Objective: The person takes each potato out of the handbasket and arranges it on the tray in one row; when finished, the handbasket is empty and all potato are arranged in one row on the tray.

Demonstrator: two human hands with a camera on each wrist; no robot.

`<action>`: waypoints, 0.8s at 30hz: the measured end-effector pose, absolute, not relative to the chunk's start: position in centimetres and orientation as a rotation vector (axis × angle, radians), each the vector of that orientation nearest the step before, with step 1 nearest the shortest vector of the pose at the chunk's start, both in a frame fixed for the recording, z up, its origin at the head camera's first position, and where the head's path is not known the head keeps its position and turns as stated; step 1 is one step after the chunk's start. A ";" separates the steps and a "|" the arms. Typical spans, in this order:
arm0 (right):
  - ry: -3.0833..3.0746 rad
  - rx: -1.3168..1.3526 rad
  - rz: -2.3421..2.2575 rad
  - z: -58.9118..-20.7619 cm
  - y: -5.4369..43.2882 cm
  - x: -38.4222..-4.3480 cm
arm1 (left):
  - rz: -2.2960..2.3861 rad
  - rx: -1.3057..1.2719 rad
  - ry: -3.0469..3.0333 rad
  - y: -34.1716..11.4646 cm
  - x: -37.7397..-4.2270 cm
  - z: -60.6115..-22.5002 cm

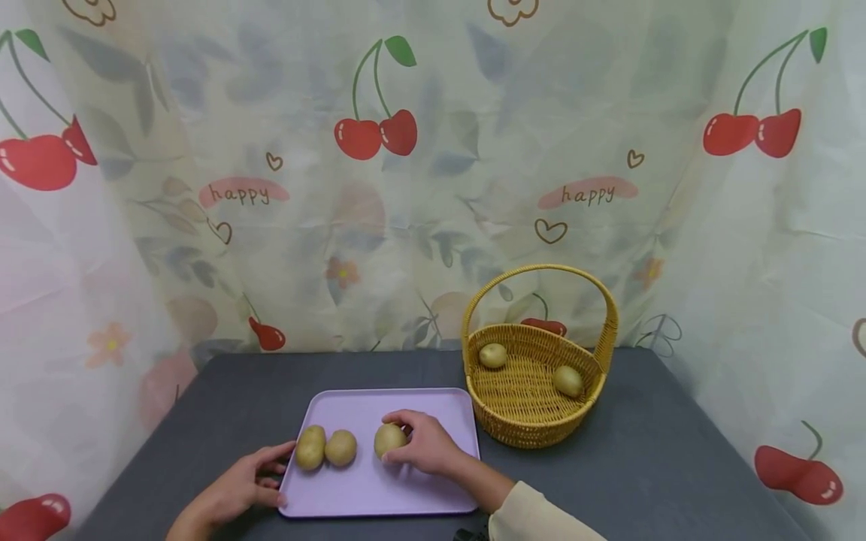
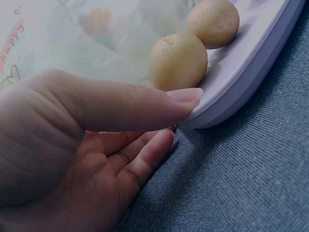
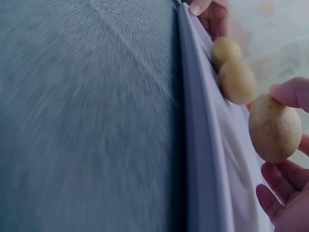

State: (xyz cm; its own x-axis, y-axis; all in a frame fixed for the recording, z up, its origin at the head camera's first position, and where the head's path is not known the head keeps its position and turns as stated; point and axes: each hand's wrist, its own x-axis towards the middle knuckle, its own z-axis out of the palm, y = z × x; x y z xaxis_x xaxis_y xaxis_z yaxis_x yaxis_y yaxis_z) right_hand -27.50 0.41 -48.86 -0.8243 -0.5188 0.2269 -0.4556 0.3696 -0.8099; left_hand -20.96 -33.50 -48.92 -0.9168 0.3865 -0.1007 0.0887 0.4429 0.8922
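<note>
My right hand (image 1: pixel 428 445) pinches a round, pale brown potato (image 1: pixel 389 442) between thumb and fingers, over the middle of the lilac tray (image 1: pixel 379 492). In the right wrist view, the thumb lies on one end of this potato (image 3: pixel 275 128) and the fingers are at its other side. Two more potatoes lie side by side at the tray's left: a longer one (image 1: pixel 310 448) and a rounder one (image 1: pixel 341 448). My left hand (image 1: pixel 240 485) rests at the tray's left edge, its thumb straight against the near corner. Its other fingers are loosely bent beside the rim.
Behind and right of the tray stands a wicker basket (image 1: pixel 534 434) with a tall arched handle. Inside it lie one potato (image 1: pixel 493 355) at the left and another (image 1: pixel 568 382) at the right. A dark grey cloth (image 1: pixel 649 451) covers the table, with a printed curtain (image 1: pixel 433 263) behind.
</note>
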 end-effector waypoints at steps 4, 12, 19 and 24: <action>2.560 -0.906 -1.487 -49.4 -1.1 -27.5 | 1.459 0.414 2.414 -33.5 -21.0 -49.0; 2.619 -0.882 -1.488 -50.1 -2.6 -27.4 | 1.461 0.395 2.397 -33.6 -21.0 -49.0; 2.689 -0.886 -1.437 -50.1 -2.9 -27.3 | 1.468 0.434 2.410 -33.4 -21.0 -48.8; 2.728 -0.921 -1.360 -49.9 -2.8 -27.2 | 1.455 0.438 2.428 -33.3 -20.9 -48.7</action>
State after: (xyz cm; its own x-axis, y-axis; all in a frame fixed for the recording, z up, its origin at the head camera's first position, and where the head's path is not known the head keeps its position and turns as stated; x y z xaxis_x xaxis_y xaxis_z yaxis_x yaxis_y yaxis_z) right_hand -27.22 -2.80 -49.88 -0.8317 -0.4773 0.2837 -0.5138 0.4677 -0.7193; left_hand -20.91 -33.35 -48.67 -0.9159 0.3933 -0.0799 0.1151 0.4480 0.8866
